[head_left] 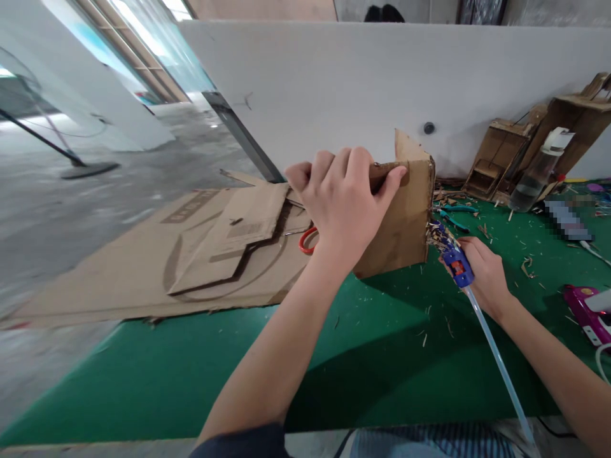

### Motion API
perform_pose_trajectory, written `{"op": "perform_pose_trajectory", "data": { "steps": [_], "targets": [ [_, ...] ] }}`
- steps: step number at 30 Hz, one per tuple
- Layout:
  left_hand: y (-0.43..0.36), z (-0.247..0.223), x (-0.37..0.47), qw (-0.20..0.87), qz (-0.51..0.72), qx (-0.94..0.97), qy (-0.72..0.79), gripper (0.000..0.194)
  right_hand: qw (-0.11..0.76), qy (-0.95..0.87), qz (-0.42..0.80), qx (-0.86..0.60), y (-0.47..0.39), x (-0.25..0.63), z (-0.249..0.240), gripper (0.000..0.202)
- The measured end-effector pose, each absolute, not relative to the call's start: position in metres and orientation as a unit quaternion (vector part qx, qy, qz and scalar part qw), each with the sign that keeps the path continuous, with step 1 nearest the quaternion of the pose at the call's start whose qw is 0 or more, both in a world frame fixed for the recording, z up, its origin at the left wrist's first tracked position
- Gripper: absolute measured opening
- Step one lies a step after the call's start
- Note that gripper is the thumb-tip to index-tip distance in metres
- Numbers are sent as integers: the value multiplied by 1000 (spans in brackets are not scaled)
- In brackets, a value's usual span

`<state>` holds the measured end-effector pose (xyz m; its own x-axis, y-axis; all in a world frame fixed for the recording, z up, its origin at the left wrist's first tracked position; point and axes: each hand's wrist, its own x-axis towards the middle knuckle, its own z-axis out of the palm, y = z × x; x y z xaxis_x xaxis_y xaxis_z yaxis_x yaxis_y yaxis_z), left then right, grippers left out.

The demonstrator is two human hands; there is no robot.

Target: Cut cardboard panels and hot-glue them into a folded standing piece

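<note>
My left hand (341, 197) grips the top edge of a folded cardboard piece (396, 222), thumb on the near side and fingers over the far side. The cardboard stands upright on the green table (214, 369). In my right hand (482, 273) is a blue hot glue gun (458, 266), with a long clear glue stick (499, 362) coming out of its back toward me. The gun's nozzle end is close to the cardboard's right edge; whether they touch I cannot tell. Teal-handled pliers (453, 213) lie just beyond the gun.
Flat cardboard sheets (229, 248) and red-handled scissors (308, 240) lie at the left. Toward the back right are cardboard structures (501, 152), a clear bottle (537, 172) and a phone (568, 219). A magenta device (589, 312) sits at the right edge. A white panel (358, 89) rises behind.
</note>
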<state>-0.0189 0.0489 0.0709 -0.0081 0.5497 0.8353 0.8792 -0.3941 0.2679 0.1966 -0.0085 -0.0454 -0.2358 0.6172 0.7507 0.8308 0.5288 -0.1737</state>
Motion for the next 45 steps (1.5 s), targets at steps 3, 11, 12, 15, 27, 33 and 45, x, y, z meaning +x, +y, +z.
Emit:
{"op": "perform_pose_trajectory", "data": {
  "steps": [3,11,12,15,27,33,45],
  "targets": [
    [48,72,-18,170,-470,-684,-531,32,407,-773,-127,-469,-8,196,-46,18],
    [49,70,-19,175,-479,-688,-517,29,408,-773,-138,-467,-8,195,-44,14],
    [49,70,-19,175,-479,-687,-517,29,407,-773,-139,-467,-8,195,-44,14],
    [49,71,-19,172,-471,-682,-533,32,402,-775,-143,-466,-9,196,-44,14],
    [49,70,-19,170,-485,-686,-516,30,356,-795,-177,-458,-9,204,-50,12],
    [50,70,-19,169,-470,-683,-533,29,367,-790,-164,-462,-8,200,-49,11],
    [50,70,-20,185,-473,-686,-521,32,344,-791,-178,-473,-9,203,-54,9]
  ]
}}
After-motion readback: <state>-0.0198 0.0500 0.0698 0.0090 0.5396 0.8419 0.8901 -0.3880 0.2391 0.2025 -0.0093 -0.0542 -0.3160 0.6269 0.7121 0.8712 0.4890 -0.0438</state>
